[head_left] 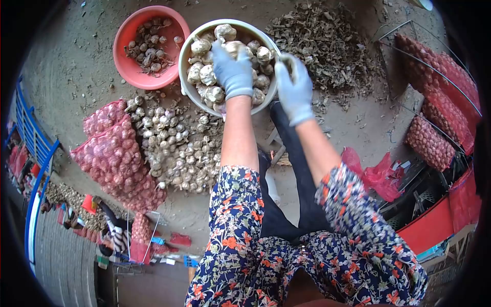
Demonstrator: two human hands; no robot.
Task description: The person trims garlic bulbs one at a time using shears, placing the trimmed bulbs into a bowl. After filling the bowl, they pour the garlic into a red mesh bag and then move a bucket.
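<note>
My gloved left hand [233, 71] reaches into a pale round bucket [182, 71] heaped with garlic bulbs. Its fingers curl around a garlic bulb [233, 48] at the top of the heap. My gloved right hand [295, 87] is at the bucket's right rim, with its fingers bent and closed. Whatever lies between its thumb and fingers is too small and blurred to name. Other bulbs [207, 75] fill the bucket around my left hand.
A red basin [123, 64] with some bulbs stands left of the bucket. Loose garlic [176, 148] and filled red mesh sacks [115, 146] lie below it. Dry trimmings [327, 46] are heaped at right, near more sacks [429, 140]. Another person [115, 227] bends at lower left.
</note>
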